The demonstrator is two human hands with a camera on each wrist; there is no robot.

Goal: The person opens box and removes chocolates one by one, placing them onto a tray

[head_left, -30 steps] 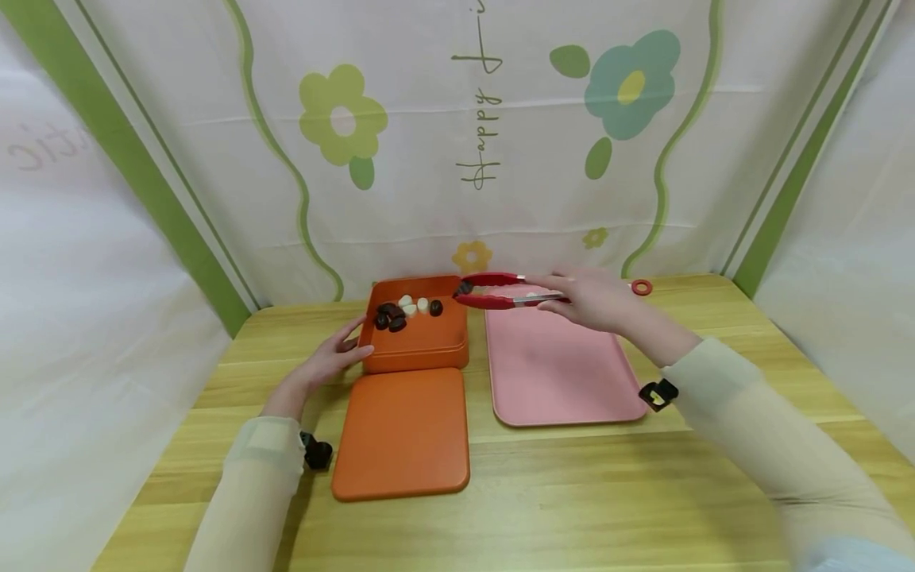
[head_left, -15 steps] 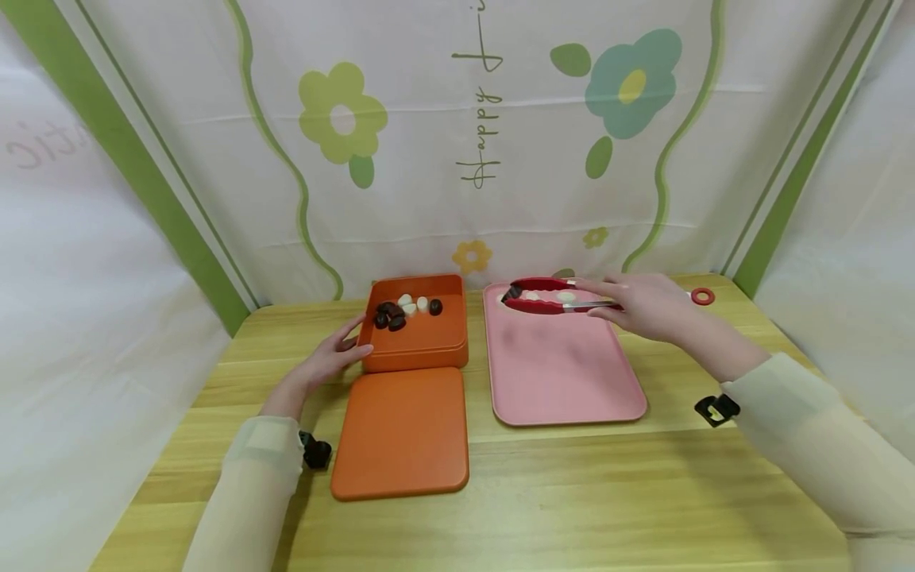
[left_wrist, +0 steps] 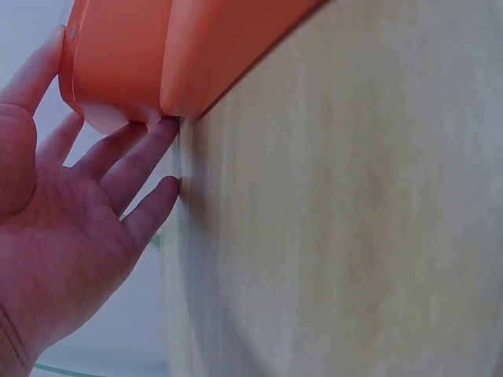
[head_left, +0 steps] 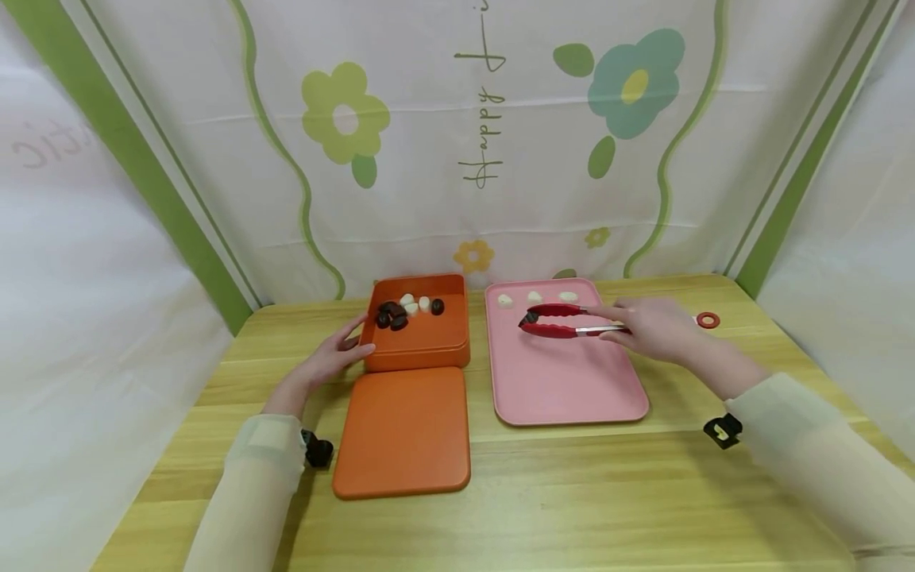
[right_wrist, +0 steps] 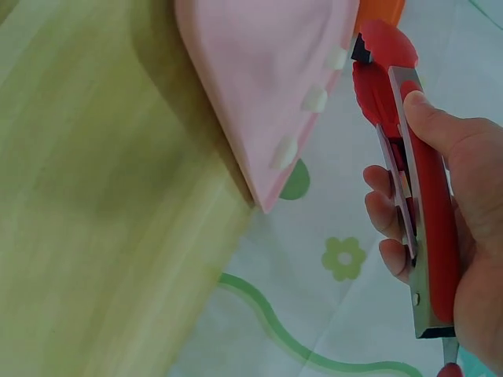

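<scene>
My right hand [head_left: 661, 327] grips red-and-metal tongs [head_left: 557, 321] over the pink tray [head_left: 565, 389]. A small dark piece [head_left: 530, 318] is pinched between the tongs' tips. Three white pieces [head_left: 534, 298] lie in a row along the tray's far edge. My left hand [head_left: 334, 355] rests against the left side of the orange box [head_left: 422, 359]. In the left wrist view its fingers [left_wrist: 130, 165] are spread, fairly straight, and touch the box wall. Inside the box sit several dark glossy pieces [head_left: 391, 311] and several white pieces [head_left: 409, 303], mostly toward the back left.
A flat orange lid [head_left: 403, 433] lies in front of the box on the wooden table [head_left: 572, 492]. White fabric [head_left: 429, 175] with flowers and lettering hangs behind the table and at both sides. A red ring [head_left: 708, 319] shows at the tongs' rear end.
My right hand has carried the tongs and dark piece from the box's right edge rightward over the tray, then slightly toward me, uncovering the white row. My left hand stays at the box.
</scene>
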